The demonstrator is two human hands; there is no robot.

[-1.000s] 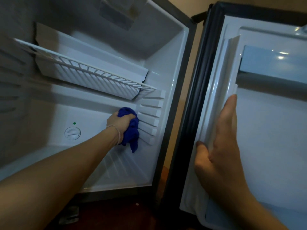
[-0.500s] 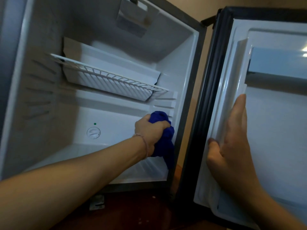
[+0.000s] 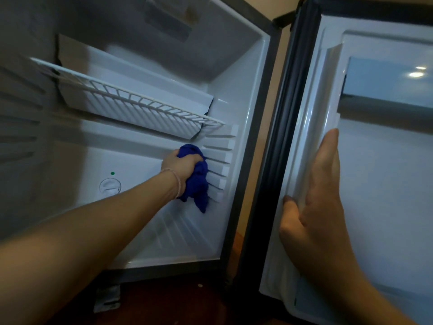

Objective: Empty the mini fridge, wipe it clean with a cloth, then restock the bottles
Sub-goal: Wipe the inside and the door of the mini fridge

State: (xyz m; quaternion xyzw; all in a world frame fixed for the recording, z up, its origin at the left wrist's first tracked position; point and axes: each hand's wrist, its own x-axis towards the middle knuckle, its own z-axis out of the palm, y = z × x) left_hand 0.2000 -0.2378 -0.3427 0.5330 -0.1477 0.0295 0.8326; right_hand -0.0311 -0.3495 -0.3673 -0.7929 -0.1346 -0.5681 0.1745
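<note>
Left hand [image 3: 181, 166]: fingers curled tight round a bunched blue cloth [image 3: 195, 181], held inside the mini fridge [image 3: 253, 113] at the rear right of the lower compartment. The cloth bulges from the fist toward 12 and 3 o'clock and hangs in a loose tail toward 5 o'clock, below the knuckles. Its right edge touches the moulded shelf ribs [image 3: 221, 170] on the right inner wall, which stack at 3 o'clock from the hand. A thin bracelet [image 3: 177, 184] circles the wrist, at 7 o'clock from the fist. White wire shelf [image 3: 131, 99]: at 11 o'clock above the hand, slanting across the cavity, apart from cloth and hand. Round thermostat dial [image 3: 110, 186]: on the back wall at 9 o'clock from the hand, with a small green dot [image 3: 112, 173] just above it. Ribbed fridge floor [image 3: 173, 233]: at 6 o'clock, beneath the cloth's tail. Right hand [image 3: 314, 200]: well apart at 3 o'clock, on the open door [image 3: 386, 184]; fingers lie straight and flat against the inner liner, thumb hooked round the raised edge by the dark door gasket [image 3: 278, 141]. No bottles show on the shelf, the floor or the door.
</note>
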